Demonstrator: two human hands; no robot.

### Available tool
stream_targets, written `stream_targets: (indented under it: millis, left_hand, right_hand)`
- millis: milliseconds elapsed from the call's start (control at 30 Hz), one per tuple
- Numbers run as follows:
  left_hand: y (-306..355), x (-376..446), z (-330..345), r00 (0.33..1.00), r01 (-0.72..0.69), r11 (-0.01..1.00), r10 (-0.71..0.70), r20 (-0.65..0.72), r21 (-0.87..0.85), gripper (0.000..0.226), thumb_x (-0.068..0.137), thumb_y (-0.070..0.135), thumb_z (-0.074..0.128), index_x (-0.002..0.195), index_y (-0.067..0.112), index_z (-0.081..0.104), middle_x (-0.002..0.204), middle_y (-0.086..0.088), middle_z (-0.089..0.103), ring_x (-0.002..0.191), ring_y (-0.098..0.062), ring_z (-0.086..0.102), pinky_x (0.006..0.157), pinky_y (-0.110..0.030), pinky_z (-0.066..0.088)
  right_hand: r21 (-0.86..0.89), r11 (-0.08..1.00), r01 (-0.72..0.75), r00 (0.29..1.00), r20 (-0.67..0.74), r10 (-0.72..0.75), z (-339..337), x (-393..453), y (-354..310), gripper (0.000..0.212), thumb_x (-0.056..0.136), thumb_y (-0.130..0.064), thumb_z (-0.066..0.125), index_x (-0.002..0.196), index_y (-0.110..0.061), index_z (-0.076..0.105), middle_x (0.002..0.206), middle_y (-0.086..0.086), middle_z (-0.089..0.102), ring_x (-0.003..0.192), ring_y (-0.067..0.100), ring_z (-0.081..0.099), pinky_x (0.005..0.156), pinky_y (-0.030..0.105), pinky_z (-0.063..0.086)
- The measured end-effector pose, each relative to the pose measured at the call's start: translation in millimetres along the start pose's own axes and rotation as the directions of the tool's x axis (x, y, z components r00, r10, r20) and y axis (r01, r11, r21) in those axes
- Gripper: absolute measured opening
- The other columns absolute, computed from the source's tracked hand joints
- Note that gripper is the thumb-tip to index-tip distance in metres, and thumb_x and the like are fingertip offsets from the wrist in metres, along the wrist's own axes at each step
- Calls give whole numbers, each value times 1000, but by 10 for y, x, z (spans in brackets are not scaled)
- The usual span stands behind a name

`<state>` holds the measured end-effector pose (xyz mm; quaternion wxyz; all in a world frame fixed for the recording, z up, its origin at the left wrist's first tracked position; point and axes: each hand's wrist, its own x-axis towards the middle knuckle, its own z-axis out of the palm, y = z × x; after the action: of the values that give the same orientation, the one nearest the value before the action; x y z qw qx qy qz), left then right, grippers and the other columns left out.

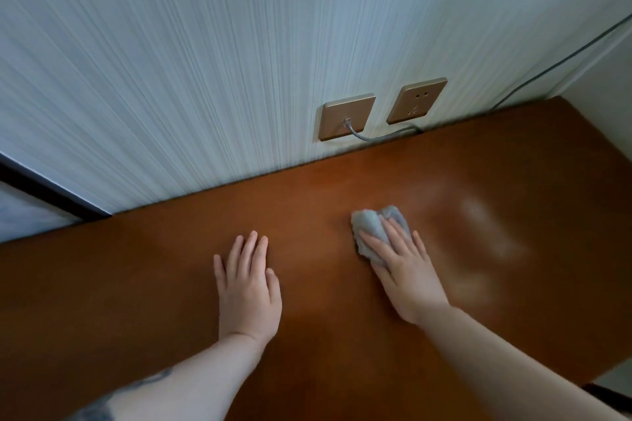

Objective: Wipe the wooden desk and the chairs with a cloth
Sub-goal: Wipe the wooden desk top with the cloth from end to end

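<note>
My right hand point(403, 270) presses the grey cloth point(374, 227) flat on the desk point(136, 284), fingers straight, not clutching. Left hand point(248, 287) rests open, holding nothing. I'd keep even pressure and overlap strokes outward from that palm.

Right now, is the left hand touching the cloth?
Apart. The head view shows the left hand flat on the desk, with bare wood between it and the cloth under the right hand.

Brown wooden desk point(136, 284) against wall; crumpled grey cloth point(372, 229) lies on top, right of centre.
</note>
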<state>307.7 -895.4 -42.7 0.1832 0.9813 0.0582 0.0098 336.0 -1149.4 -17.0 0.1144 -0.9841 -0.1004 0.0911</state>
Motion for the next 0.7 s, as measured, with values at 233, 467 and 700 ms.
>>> stream_targets:
  millis: [233,467,700]
  left_hand:
    - [-44,104,-82,998,-45,999,46,-39,30,50,88,27,33,127,18,62,134,0,57,128,-23,47,109,-48,35]
    - [-182,202,-102,998,-50,996,53,-45,76,51,90,30,32,131,10,55,136,-4,51,131,-24,42,116,-49,22]
    - [-173,193,-100,999,42,992,-40,-16,120,58,91,37,28,139,15,49,146,0,45,139,-20,33,116,-53,17]
  right_hand:
    - [50,992,119,993,11,-119,163,406,-842,54,102,-29,37,152,-40,20,163,-3,-2,148,14,-15,121,46,-3]
    - [27,835,550,813,212,-542,-69,354,70,51,98,-41,24,149,-48,22,162,-11,4,147,3,-10,119,34,-9]
    - [221,940,-258,935,-189,301,228,1118,-983,50,101,-28,41,149,-35,33,162,2,13,150,20,2,120,41,-3]
